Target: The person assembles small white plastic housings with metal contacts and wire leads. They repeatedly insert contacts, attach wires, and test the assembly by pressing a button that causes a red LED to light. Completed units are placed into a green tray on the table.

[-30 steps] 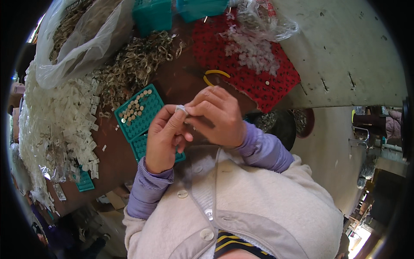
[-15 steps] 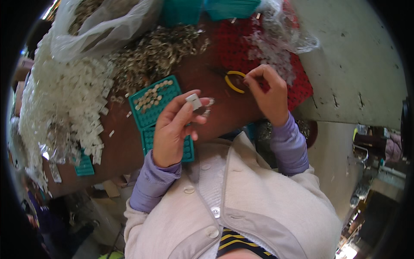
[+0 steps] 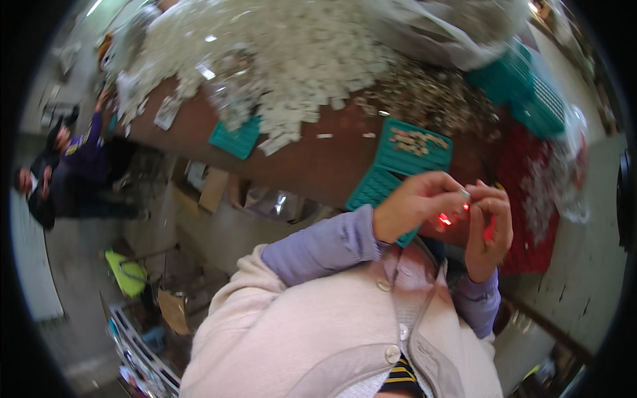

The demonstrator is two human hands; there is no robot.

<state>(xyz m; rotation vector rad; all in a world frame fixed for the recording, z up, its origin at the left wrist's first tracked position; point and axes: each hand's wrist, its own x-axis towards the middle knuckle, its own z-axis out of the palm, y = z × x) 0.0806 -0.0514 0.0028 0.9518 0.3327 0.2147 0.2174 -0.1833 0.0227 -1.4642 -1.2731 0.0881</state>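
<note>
My left hand [image 3: 417, 202] and my right hand [image 3: 490, 229] meet above the near edge of the brown table. The left fingers are closed around a small white plastic piece [image 3: 464, 194], mostly hidden by the fingertips. My right fingers are bent in a pinch against it; what they hold, if anything, cannot be made out. A bright red glow [image 3: 444, 217] shows between the hands and tints the fingers. Just behind the left hand lies a hinged green tray [image 3: 391, 156], with small cream-coloured round parts [image 3: 417, 142] in its far half.
White plastic pieces [image 3: 312, 53] heap across the back left, metal parts [image 3: 431, 93] beside them. Teal baskets [image 3: 514, 83] and a clear bag [image 3: 458, 30] stand behind. A red mat [image 3: 531, 252] with translucent parts lies right. People [image 3: 76, 159] sit far left.
The view has swung left. My hands, apart before, have come together. The white piece in my left hand is now mostly covered, and a red glow has appeared between the hands.
</note>
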